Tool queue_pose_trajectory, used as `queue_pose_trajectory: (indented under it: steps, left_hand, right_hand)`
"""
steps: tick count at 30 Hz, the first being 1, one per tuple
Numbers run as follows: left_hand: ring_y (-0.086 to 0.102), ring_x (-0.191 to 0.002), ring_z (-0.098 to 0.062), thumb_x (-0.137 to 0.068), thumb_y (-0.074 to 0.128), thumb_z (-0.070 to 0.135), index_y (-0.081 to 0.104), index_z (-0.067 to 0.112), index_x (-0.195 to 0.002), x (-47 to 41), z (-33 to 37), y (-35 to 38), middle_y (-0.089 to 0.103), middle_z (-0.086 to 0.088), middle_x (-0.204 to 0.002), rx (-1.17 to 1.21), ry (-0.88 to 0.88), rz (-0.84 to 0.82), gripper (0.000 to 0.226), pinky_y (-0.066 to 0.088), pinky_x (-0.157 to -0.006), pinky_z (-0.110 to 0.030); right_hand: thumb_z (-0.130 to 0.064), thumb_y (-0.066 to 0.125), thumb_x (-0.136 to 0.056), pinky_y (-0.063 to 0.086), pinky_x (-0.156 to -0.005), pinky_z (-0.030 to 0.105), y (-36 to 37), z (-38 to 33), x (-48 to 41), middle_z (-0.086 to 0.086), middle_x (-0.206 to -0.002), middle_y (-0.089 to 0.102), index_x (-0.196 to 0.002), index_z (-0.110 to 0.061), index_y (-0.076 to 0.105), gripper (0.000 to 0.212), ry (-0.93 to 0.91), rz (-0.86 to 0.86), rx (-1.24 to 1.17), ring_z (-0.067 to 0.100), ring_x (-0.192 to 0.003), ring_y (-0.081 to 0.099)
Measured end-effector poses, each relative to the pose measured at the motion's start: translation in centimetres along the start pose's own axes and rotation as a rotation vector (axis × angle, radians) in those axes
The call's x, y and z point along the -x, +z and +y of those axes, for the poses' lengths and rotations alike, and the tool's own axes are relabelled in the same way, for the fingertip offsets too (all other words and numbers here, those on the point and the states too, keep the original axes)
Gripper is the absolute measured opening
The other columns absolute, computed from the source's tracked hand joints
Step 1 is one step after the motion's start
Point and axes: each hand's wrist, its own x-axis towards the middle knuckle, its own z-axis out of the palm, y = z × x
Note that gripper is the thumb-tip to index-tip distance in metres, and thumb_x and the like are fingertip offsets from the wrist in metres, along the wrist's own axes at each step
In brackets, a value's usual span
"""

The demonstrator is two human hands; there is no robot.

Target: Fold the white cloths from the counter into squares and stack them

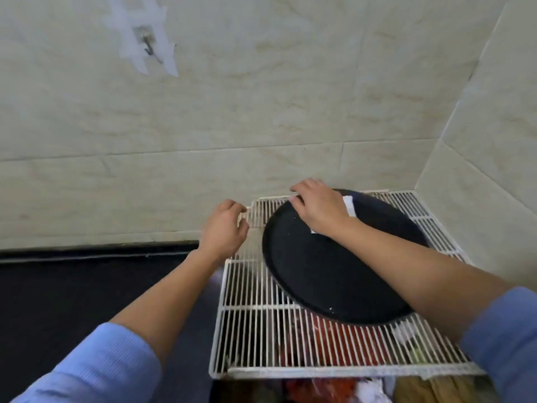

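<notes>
A folded white cloth [349, 205] lies on a round black tray [328, 274]; most of the cloth is hidden under my right hand [318, 207]. That hand rests palm down on it, with the fingers bent at the tray's far rim, gripping the cloth. My left hand [225, 229] hovers to the left of the tray, by the far left corner of the white wire rack [247, 312]. Its fingers are loosely curled and hold nothing.
The wire rack carries the tray and sits in the corner between two pale tiled walls. Red, white and tan items show beneath and in front of the rack. A dark counter [72, 286] runs off to the left. A taped hook [148, 48] hangs on the wall.
</notes>
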Motion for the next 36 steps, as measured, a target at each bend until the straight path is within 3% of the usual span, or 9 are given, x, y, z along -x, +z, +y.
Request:
queue_pose_trajectory:
  steps: [4, 9, 17, 21, 25, 36]
  left_hand:
    - [0.057, -0.101, -0.03, -0.088, 0.051, 0.019, 0.061, 0.013, -0.112, 9.4, -5.1, -4.2, 0.058, -0.006, -0.112, -0.149, -0.213, 0.004, 0.027, 0.048, -0.076, -0.038]
    - [0.058, -0.095, -0.028, -0.091, 0.048, 0.023, 0.061, 0.018, -0.111, 20.0, -11.6, -10.4, 0.059, -0.003, -0.104, -0.28, -0.435, 0.013, 0.024, 0.039, -0.067, -0.032]
    - [0.058, -0.099, -0.027, -0.089, 0.049, 0.025, 0.061, 0.02, -0.106, 36.6, -22.6, -20.8, 0.063, -0.001, -0.106, -0.364, -0.644, 0.071, 0.022, 0.047, -0.076, -0.036]
    - [0.059, -0.099, -0.028, -0.088, 0.047, 0.024, 0.061, 0.021, -0.103, 45.5, -29.4, -27.3, 0.063, -0.002, -0.106, -0.44, -0.733, 0.039, 0.021, 0.047, -0.076, -0.035]
    - [0.059, -0.1, -0.027, -0.088, 0.047, 0.024, 0.061, 0.02, -0.107, 52.7, -35.3, -33.0, 0.065, -0.004, -0.109, -0.466, -0.831, 0.027, 0.024, 0.048, -0.076, -0.036]
    - [0.058, -0.104, -0.027, -0.09, 0.047, 0.025, 0.059, 0.018, -0.115, 61.3, -50.7, -38.2, 0.063, -0.006, -0.115, -0.423, -0.97, 0.01, 0.028, 0.047, -0.079, -0.035]
  right_hand:
    - [-0.037, 0.041, -0.098, 0.047, -0.082, 0.038, 3.0, -10.6, 2.3, 0.003, -0.12, 0.061, -0.122, -0.02, 0.059, 0.035, -0.219, -0.081, -0.11, 0.025, -0.112, 0.055]
    - [-0.042, 0.044, -0.095, 0.049, -0.085, 0.04, 5.5, -22.3, 5.5, 0.004, -0.116, 0.065, -0.116, -0.023, 0.06, 0.033, -0.414, -0.18, -0.11, 0.03, -0.107, 0.059]
    - [-0.043, 0.039, -0.097, 0.05, -0.077, 0.039, 9.4, -42.2, 9.4, -0.001, -0.109, 0.065, -0.119, -0.023, 0.056, 0.034, -0.641, -0.232, -0.089, 0.025, -0.097, 0.062]
    - [-0.043, 0.039, -0.097, 0.043, -0.071, 0.036, 12.6, -54.3, 12.3, 0.0, -0.11, 0.065, -0.118, -0.024, 0.054, 0.032, -0.693, -0.297, -0.068, 0.028, -0.096, 0.061]
    - [-0.043, 0.039, -0.096, 0.046, -0.077, 0.037, 14.9, -64.3, 14.7, 0.001, -0.113, 0.064, -0.123, -0.024, 0.053, 0.035, -0.72, -0.376, -0.068, 0.028, -0.099, 0.061]
    - [-0.044, 0.04, -0.096, 0.048, -0.078, 0.039, 22.9, -84.3, 12.2, 0.002, -0.112, 0.064, -0.12, -0.022, 0.053, 0.035, -0.864, -0.43, -0.029, 0.029, -0.099, 0.061]
